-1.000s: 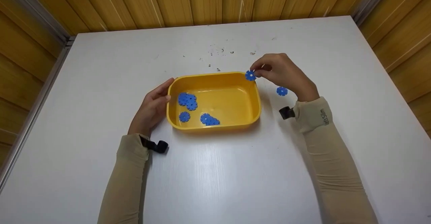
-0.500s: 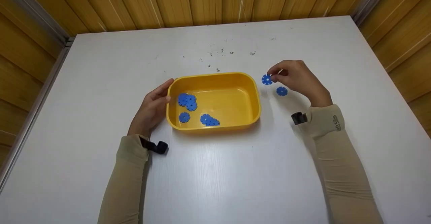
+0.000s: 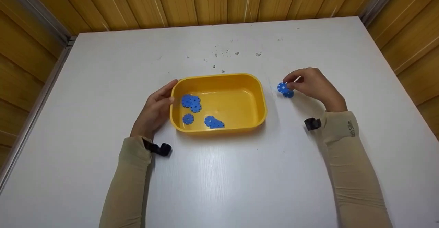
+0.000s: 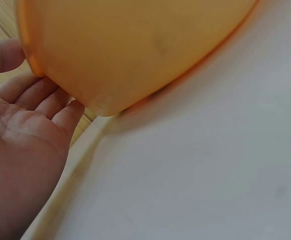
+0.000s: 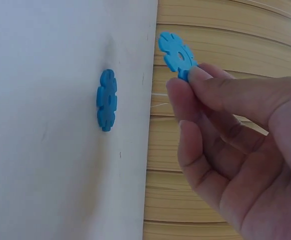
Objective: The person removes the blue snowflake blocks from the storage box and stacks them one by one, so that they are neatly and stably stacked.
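Observation:
My left hand (image 3: 151, 109) grips the left end of a yellow plastic bin (image 3: 233, 106), thumb at the rim and fingers against the outside wall. Several blue notched snowflake discs (image 3: 188, 119) lie inside, at its left and front. Right of the bin, my right hand (image 3: 313, 85) pinches one blue snowflake disc (image 5: 175, 52) between thumb and fingers. That piece is held above the table. Another snowflake disc (image 5: 106, 100) lies flat on the tabletop, and the held one partly covers it in the head view.
The white table (image 3: 212, 173) has small dark chipped marks (image 3: 223, 54) beyond the bin. Yellow wood-look panels (image 3: 209, 3) stand along the back and both sides. Each sleeved wrist wears a small black camera, such as the right wrist camera (image 3: 312, 123).
My right hand has moved right and toward me with the snowflake disc, from over the bin's right rim to above the loose disc. The left hand and bin stay put.

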Demonstrator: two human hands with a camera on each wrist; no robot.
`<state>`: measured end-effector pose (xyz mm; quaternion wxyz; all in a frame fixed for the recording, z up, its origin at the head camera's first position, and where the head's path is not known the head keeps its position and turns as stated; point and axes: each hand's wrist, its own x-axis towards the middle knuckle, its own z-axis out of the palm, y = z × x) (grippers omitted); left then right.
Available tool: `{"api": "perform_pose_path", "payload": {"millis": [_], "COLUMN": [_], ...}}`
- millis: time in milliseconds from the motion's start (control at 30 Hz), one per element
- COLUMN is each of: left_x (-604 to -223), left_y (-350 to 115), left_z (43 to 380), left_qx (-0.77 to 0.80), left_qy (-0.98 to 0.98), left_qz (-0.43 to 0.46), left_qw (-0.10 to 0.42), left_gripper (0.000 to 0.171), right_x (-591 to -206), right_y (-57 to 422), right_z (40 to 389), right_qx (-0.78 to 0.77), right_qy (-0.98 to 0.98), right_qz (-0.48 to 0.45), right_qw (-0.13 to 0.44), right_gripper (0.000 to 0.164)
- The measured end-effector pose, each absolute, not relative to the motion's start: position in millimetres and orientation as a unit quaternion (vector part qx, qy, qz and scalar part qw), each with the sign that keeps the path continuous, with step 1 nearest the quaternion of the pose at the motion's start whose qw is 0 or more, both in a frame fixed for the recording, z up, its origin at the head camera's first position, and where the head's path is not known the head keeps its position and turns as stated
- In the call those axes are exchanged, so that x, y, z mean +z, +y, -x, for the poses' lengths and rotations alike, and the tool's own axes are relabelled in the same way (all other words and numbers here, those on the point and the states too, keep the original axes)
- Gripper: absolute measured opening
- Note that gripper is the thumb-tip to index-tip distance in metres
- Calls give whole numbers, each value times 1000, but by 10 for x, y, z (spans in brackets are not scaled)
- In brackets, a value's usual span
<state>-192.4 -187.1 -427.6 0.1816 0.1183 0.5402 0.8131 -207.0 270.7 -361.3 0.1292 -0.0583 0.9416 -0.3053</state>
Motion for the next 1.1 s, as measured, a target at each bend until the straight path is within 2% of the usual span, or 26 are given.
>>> {"api": "perform_pose_path", "payload": {"millis": [200,567,1100], "left_x": [-4255,-4261,-4258], "left_y": [-1856,-1854,-1872], "left_z": [1913,1909,1918], "left_qx": [815,808,804], "left_qy": [538,552,554], "left_qz": [-121,-112,-119], "left_qw": [179,174,177], "left_gripper": [59,58,58], "right_x": [-3657,-3736,-3763], "right_y": [2801,2885,2893], "right_z": [2090,2063,2070], "right_qx": [-306,-316,-311], "right_qy": [939,937,933], "right_qz": [34,21,-3], "right_qw": [154,150,180], "right_gripper": [27,24,28]}}
